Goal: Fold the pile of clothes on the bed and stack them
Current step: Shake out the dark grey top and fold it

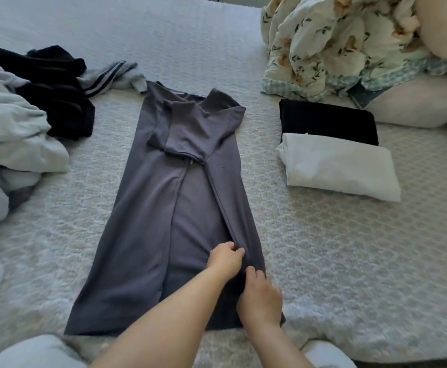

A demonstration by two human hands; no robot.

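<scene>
Left hand (pixel 225 258) pinches the inner edge of the right folded-in panel of the grey shirt (pixel 148 208) with curled fingers; right hand (pixel 260 298) grips the same edge nearer the hem. The shirt lies flat at bed (pixel 349 261) centre, long axis running away from the person, collar at the far end, both sides and sleeves folded inward. Unfolded pile (pixel 18 123) lies left; folded white (pixel 339 168) and black (pixel 328 120) items lie right, with bare bedcover on both flanks
</scene>
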